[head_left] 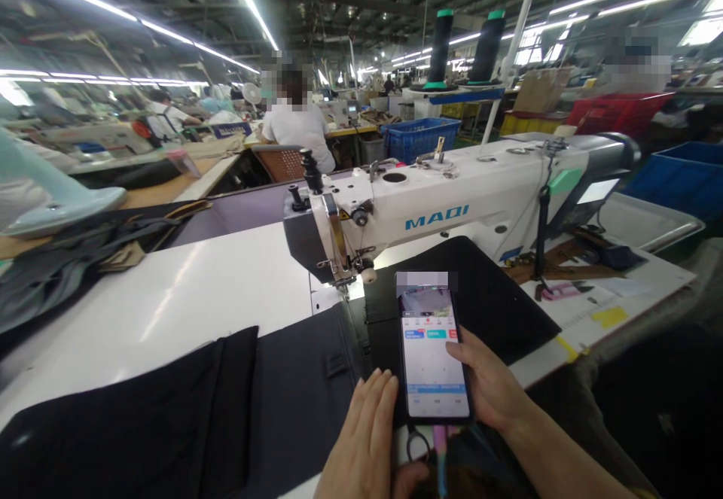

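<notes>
My right hand (pixel 491 382) grips a smartphone (pixel 434 367) by its right side, the thumb over the lit screen. To the left of the phone, my left hand (pixel 367 431) lies with its fingers stretched out together at the edge of the dark fabric (pixel 305 386). Below the phone hang a ring and a pink strap (pixel 440 439). Beyond both hands stands a white sewing machine (pixel 429 209), its needle and presser area (pixel 344 281) over the fabric. A black fabric panel (pixel 480 296) lies under the machine arm.
A folded black piece (pixel 135 416) lies on the white table (pixel 186 288) at left. Dark strips (pixel 73 258) are heaped farther left. Pink-handled snips (pixel 559 290) lie at right. Two thread cones (pixel 440 47) stand behind, near a blue crate (pixel 421 138) and a seated person (pixel 297 126).
</notes>
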`<move>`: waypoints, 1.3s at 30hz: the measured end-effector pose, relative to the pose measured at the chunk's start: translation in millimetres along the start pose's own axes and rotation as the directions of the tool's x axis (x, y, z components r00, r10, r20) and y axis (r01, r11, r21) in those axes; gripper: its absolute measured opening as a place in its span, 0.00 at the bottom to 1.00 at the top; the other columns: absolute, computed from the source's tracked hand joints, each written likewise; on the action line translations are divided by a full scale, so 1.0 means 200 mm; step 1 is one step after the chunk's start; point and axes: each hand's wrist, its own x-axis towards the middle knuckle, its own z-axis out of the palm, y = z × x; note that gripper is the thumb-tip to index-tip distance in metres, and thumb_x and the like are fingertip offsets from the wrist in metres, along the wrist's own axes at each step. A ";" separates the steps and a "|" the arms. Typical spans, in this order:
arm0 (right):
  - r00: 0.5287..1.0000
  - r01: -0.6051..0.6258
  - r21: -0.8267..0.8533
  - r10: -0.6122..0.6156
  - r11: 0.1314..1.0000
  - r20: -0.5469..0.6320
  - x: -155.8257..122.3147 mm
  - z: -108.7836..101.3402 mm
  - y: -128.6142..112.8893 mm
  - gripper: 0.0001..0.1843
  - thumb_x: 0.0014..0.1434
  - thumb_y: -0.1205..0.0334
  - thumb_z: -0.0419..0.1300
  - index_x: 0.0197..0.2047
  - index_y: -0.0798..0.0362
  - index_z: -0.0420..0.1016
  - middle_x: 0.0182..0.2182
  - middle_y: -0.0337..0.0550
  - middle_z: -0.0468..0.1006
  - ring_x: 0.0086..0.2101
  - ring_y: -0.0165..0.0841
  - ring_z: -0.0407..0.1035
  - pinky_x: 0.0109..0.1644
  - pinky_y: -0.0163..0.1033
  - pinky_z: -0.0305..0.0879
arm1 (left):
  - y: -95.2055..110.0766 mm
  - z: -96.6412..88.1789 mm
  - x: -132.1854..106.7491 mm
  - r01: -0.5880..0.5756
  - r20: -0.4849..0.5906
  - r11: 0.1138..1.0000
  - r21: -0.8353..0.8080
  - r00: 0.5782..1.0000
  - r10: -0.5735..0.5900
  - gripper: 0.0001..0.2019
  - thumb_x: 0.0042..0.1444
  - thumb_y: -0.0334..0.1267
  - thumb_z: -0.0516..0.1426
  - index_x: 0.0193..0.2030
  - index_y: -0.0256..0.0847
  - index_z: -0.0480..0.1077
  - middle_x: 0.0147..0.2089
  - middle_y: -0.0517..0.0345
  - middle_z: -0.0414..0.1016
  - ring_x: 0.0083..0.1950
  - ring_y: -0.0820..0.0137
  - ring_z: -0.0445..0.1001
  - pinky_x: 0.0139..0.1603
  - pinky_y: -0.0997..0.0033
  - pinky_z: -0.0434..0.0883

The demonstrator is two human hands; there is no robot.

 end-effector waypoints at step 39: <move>0.997 -0.008 0.024 0.006 1.000 0.071 -0.02 -0.02 0.00 0.16 0.45 0.62 0.65 0.40 0.53 0.75 0.36 0.47 0.80 0.36 0.40 0.74 0.43 0.45 0.67 | 0.00 -0.01 -0.01 0.009 0.035 1.000 -0.021 0.999 -0.009 0.42 0.57 0.48 0.52 0.66 0.30 0.29 0.56 0.38 0.67 0.55 0.55 0.68 0.48 0.59 0.73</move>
